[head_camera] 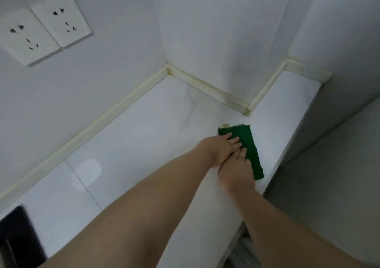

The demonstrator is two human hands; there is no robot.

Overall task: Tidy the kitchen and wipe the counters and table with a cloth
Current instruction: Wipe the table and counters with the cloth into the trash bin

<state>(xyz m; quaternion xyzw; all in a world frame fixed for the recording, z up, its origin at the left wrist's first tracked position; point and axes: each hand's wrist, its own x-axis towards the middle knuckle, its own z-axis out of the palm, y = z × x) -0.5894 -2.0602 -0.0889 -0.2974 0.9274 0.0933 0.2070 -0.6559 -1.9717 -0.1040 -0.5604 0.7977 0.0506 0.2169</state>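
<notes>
In the head view, both hands are pressing down on the green cloth (251,144), which is lying on the white table (144,136) near its right-hand edge and just short of the jutting wall corner. The left hand (219,150) is resting on the cloth's left part with its fingers (233,139) straight and flat. The right hand (236,171) is touching it on the near side, fingers likewise straight, so neither hand is gripping anything.

Because only flat pressure is holding the cloth, it is probably going to bunch or slide out from under the palms on a fast stroke. The cloth's right side is lying close to the drop at the table's edge, so a sweep that way is likely to carry it, and a hand, over. Pushing forward is risking a snag on the yellowed sealing strip (213,92) along the wall foot.

Open room is lying to the left and back towards the person, where bare surface is stretching out. The black object (18,232) at the lower left is sitting well apart, as are the wall sockets (43,29) above. The ledge (287,95) beyond the corner is looking narrow, leaving little room for two hands
</notes>
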